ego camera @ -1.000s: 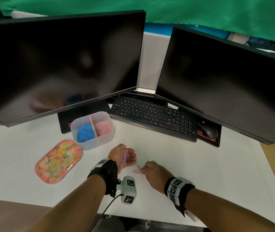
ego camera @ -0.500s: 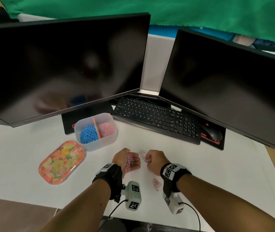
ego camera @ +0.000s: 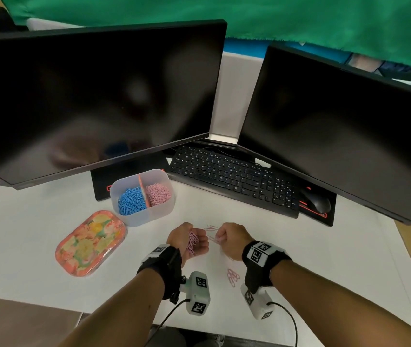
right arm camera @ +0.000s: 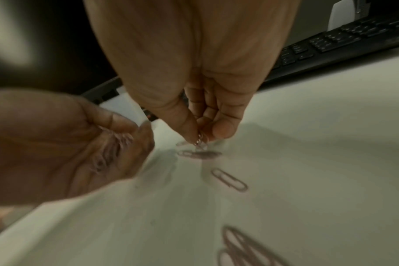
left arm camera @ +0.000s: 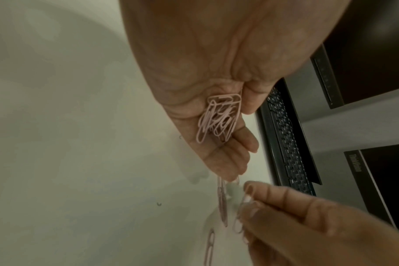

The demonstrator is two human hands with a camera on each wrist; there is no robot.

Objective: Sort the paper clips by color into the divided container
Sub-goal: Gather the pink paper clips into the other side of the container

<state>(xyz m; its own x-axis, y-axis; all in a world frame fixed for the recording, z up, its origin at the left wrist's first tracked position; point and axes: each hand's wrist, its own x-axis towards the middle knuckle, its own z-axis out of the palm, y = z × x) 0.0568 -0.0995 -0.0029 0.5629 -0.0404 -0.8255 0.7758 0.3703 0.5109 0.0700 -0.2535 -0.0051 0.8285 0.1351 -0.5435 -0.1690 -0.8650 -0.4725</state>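
The translucent divided container [ego camera: 158,216] stands left of centre, with blue clips [ego camera: 131,202] in its left half and pink clips [ego camera: 158,194] in its right half. My left hand [ego camera: 190,242] lies palm up, its fingers curled round a bunch of pink clips [left arm camera: 219,118]. Just to its right my right hand [ego camera: 227,237] pinches a pink clip [right arm camera: 199,141] between thumb and fingertips, low over the table. Loose pink clips lie on the white table: a pair [ego camera: 211,227] beyond the hands, a small pile [ego camera: 233,277] near my right wrist.
A floral lid [ego camera: 90,242] lies left of the container. Behind stand two dark monitors [ego camera: 94,96], a black keyboard [ego camera: 232,179] and a mouse [ego camera: 317,200]. The white table [ego camera: 324,259] ends in a brown edge at the right.
My right hand has moved forward from flat on the table to a pinch beside the left hand. The pile of pink clips it covered now lies uncovered behind it.
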